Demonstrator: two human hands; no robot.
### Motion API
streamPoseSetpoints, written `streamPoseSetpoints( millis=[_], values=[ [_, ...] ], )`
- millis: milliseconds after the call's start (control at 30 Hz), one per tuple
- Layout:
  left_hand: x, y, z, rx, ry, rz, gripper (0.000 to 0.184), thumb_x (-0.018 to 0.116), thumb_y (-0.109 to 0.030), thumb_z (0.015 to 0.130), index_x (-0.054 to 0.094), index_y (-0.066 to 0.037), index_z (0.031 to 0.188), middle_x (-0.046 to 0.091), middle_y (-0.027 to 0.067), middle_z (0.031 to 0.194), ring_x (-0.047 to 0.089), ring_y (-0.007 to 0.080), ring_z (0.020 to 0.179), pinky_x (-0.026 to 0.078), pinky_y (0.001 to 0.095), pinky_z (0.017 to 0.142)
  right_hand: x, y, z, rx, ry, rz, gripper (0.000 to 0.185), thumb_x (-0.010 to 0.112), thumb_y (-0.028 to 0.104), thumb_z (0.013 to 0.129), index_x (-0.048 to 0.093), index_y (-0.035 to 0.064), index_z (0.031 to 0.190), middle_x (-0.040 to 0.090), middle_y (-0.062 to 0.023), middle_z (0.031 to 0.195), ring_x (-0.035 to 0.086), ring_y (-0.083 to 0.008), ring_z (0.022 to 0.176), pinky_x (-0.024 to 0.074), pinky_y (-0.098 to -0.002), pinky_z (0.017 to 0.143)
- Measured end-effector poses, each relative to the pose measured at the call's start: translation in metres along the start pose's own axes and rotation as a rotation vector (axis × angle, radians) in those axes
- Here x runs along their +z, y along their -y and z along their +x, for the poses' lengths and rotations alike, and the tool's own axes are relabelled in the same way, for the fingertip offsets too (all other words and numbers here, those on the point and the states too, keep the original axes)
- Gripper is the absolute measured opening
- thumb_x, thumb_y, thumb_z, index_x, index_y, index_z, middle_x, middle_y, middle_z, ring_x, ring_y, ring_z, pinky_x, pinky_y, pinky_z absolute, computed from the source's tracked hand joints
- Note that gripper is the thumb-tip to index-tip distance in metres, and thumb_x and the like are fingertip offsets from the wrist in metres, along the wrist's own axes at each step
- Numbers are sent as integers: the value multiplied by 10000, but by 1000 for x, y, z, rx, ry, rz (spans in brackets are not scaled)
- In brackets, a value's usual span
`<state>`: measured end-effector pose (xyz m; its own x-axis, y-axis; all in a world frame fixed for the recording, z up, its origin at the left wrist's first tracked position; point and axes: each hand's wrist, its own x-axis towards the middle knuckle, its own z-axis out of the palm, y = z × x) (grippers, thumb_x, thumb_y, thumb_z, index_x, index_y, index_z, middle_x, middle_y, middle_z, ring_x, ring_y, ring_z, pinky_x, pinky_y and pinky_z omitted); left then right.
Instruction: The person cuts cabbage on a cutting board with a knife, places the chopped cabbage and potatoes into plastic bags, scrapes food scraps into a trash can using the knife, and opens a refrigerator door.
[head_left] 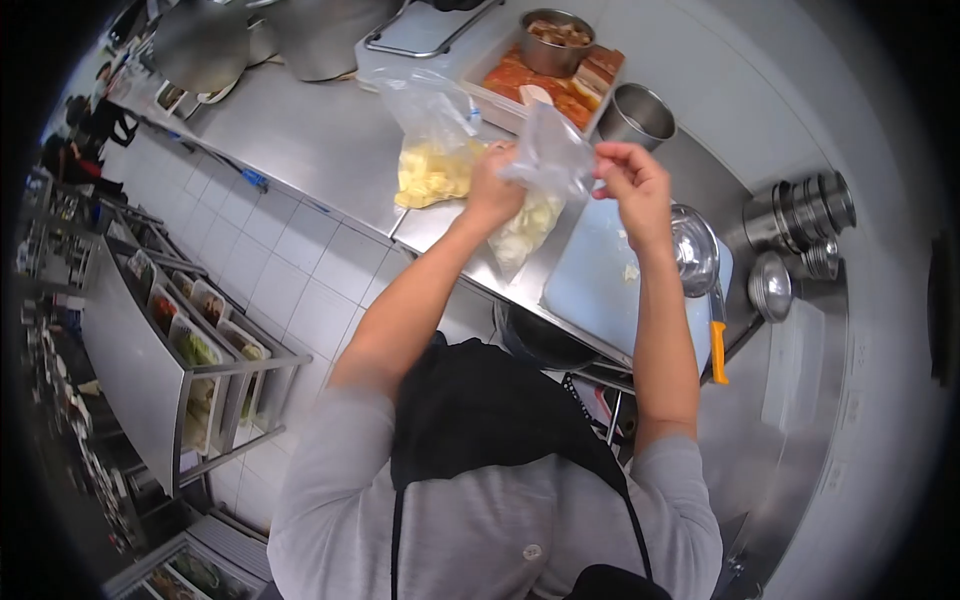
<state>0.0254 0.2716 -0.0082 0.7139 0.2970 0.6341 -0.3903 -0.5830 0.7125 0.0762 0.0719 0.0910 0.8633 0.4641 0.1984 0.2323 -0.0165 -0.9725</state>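
My left hand (497, 188) is closed around the neck of a clear plastic bag (527, 232) that holds pale, cream-coloured pieces. The bag's loose upper part spreads above that fist, and the fingers of my right hand (636, 185) are pinched at its right edge. Just left of my left hand, a second clear bag (430, 172) of yellow chunks stands on the steel counter. Below my right hand lies a light blue cutting board (590, 265) with a few pale scraps on it. A steel bowl (692, 250) and a knife with an orange-yellow handle (719, 352) are by its right side.
Behind the bags, a tray of reddish meat (505, 75) carries a steel pot of brown chunks (557, 42). A steel pot (637, 115) stands beside it. Stacked steel bowls (800, 215) are at the right wall. A rack with food containers (200, 340) stands left, across the tiled floor.
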Motion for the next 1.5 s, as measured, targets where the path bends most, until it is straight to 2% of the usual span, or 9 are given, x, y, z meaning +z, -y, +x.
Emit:
streamPoseSetpoints(
  millis=[333,500,567,700,800,1000,1300,1400,1500],
  values=[
    [-8,-13,-12,-133,313,-147,458,823,-232,751,678,-34,1138,651,181,1119,578,364,1140,457,434,970,18,-33,-1,-243,-6,-230,178,711,41,852,677,12,1024,680,-49,1005,629,-148,851,503,-275,763],
    [-43,27,-23,-207,-603,288,841,892,-385,718,532,7,1368,465,214,1468,312,408,1419,274,456,1170,28,76,-22,-681,-472,-266,131,659,-20,878,686,18,1000,673,-82,965,627,-151,781,515,-258,690],
    [-47,77,-16,-316,-629,627,753,872,-378,736,581,20,1306,547,235,1377,462,385,1300,367,485,1091,47,98,-43,-810,-207,-334,166,651,-74,887,660,-4,1037,654,-86,1008,614,-128,853,516,-244,717],
    [-78,77,20,-684,-195,190,462,823,-301,802,697,39,1088,721,206,1031,679,330,934,522,456,879,122,54,-42,-195,350,-203,356,700,3,848,635,-26,1197,632,-157,1171,678,-167,934,545,-279,743],
    [-85,76,25,-522,-264,49,296,767,-236,856,723,43,948,711,134,739,663,328,669,537,431,701,156,-37,-5,-45,160,-334,515,750,119,808,598,-25,1278,597,-207,1324,699,-252,964,558,-363,793],
    [-101,46,-4,70,-45,231,177,705,-160,919,724,15,929,721,112,976,657,206,910,506,347,819,183,-117,57,-194,162,-335,458,745,247,789,660,20,1178,696,-234,1079,713,-379,884,545,-446,810],
    [-155,-80,-42,-724,560,-408,955,974,-221,626,481,10,1410,606,114,1319,573,228,1225,472,392,1050,124,50,-29,-296,436,-93,494,854,292,704,689,84,1120,717,-117,954,683,-315,870,528,-374,838],
    [-130,-9,-133,-293,677,-354,931,919,-183,741,396,-25,1494,548,133,1401,507,268,1331,348,457,1168,106,68,-67,-435,135,-6,380,792,232,688,663,33,985,686,-185,855,650,-416,849,526,-439,824],
    [-75,-85,-108,-396,594,-540,936,915,-192,750,383,-24,1501,518,132,1433,489,259,1348,352,437,1166,105,18,-86,-470,-88,-97,410,787,269,715,647,27,1015,671,-186,868,641,-411,894,510,-439,848]
  ],
)
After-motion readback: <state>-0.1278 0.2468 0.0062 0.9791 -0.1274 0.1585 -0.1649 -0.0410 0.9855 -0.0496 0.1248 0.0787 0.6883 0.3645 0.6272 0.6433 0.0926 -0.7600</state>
